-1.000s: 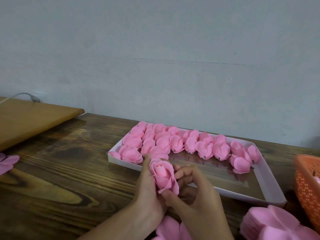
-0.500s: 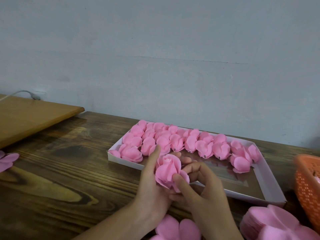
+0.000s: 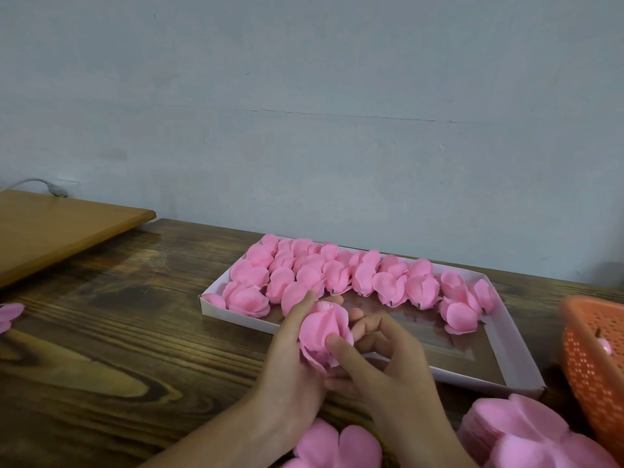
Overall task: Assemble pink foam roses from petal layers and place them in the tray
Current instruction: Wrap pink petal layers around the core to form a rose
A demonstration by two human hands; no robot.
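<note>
rose: pink, held over near edge of tray | tray: white, far rows filled

Left grip: is cradling the rose from its left side, palm facing inward, forefinger lying straight up along the petals.
Right grip: is pinching the same rose from the right, thumb pressing on its near face, fingers curling behind it.
Left forearm: bare, is reaching in from the bottom edge, angling rightward.
Right forearm: bare, is reaching in, angling leftward.
</note>
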